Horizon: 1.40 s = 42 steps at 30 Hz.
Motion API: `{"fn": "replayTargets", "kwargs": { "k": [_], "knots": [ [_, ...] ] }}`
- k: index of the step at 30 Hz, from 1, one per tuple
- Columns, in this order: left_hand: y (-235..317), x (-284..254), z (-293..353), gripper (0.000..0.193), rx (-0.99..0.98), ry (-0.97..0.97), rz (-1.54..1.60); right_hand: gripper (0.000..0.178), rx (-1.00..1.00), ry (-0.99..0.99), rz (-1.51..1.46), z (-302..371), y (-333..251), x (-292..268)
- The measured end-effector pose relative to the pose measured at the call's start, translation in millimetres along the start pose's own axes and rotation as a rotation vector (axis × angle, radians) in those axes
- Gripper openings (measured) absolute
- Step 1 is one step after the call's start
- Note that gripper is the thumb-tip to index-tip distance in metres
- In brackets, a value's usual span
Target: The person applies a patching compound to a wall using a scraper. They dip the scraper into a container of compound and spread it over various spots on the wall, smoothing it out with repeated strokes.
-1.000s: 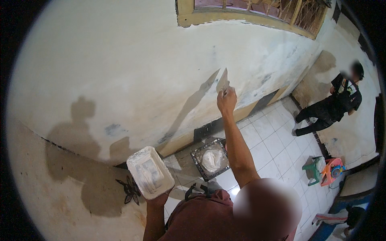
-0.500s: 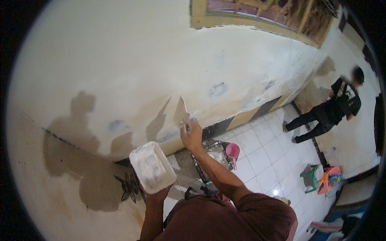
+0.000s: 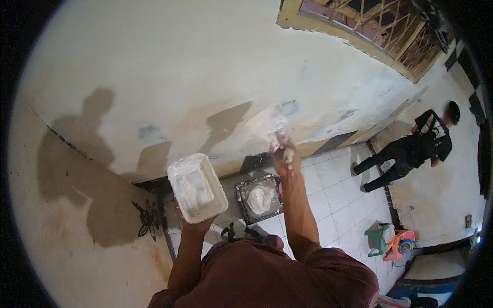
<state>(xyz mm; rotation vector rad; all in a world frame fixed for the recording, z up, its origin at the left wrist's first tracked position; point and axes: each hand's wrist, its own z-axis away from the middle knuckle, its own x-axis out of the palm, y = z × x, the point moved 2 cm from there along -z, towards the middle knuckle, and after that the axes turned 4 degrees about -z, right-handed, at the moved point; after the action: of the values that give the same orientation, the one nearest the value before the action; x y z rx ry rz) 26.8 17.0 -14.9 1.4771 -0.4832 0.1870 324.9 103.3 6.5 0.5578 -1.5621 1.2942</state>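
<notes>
My left hand [image 3: 194, 224] grips a white rectangular tub [image 3: 224, 204] from below; whitish paste coats its inside. My right hand [image 3: 283, 153], smeared with white, reaches toward the wall and is closed round a putty knife [image 3: 260, 123]. Its pale, flat blade is blurred and lies over the wall close to a grey patch; whether it touches is hard to tell. Below, on the floor, a dark, splattered tray [image 3: 246, 215] carries a mound of white paste [image 3: 260, 199]. My right forearm hides most of something pink beside that tray.
A cream wall [image 3: 179, 66] with grey patches runs ahead, under a yellow-framed window [image 3: 354, 38]. Another person [image 3: 411, 146] in black stands at the right. Green stool [image 3: 377, 238] and orange chair [image 3: 398, 246] are on the white tiles [image 3: 328, 185]. Black leaf-shaped metalwork [image 3: 147, 219] is at left.
My right hand has moved right along the wall with the putty knife, which has tilted. The tub has risen slightly in view. My forearm now covers most of the pink dipper.
</notes>
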Motion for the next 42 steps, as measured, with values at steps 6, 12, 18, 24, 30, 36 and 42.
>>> {"fn": "replayTargets", "kwargs": {
  "k": [6, 12, 18, 24, 30, 36, 42],
  "knots": [
    [-20.9, -7.0, 2.1, 0.078, -0.263, -0.026, 0.974, 0.012, -0.928, 0.213, 1.288, -81.4, -111.2, 27.8],
    [-41.1, -24.2, 4.5, 0.085, -0.277, 0.064, 0.773, 0.015, -0.959, 0.363, 1.747, -129.3, -133.6, 47.9],
    [-27.3, -24.2, 9.0, 0.088, -0.159, -0.101, 0.739, 0.013, -1.206, 0.239, 1.764, -155.2, -127.6, 37.8],
    [-40.2, -15.3, 6.4, 0.084, -0.15, -0.124, 0.731, 0.043, -0.843, -0.105, 2.048, -173.4, -1.7, 24.7],
    [-5.5, -10.7, 4.1, 0.075, 0.081, 0.088, -0.645, 0.038, -0.861, -0.208, 1.663, -55.0, 61.8, 28.6],
    [5.3, 19.2, 7.4, 0.081, -0.225, 0.312, 0.692, 0.018, -1.113, 0.282, 1.396, -162.7, -127.2, -32.3],
    [-14.3, -7.3, -0.1, 0.072, -0.061, 0.147, 0.284, 0.022, -1.234, 0.278, 1.396, -191.9, -179.6, 35.3]
  ]
}}
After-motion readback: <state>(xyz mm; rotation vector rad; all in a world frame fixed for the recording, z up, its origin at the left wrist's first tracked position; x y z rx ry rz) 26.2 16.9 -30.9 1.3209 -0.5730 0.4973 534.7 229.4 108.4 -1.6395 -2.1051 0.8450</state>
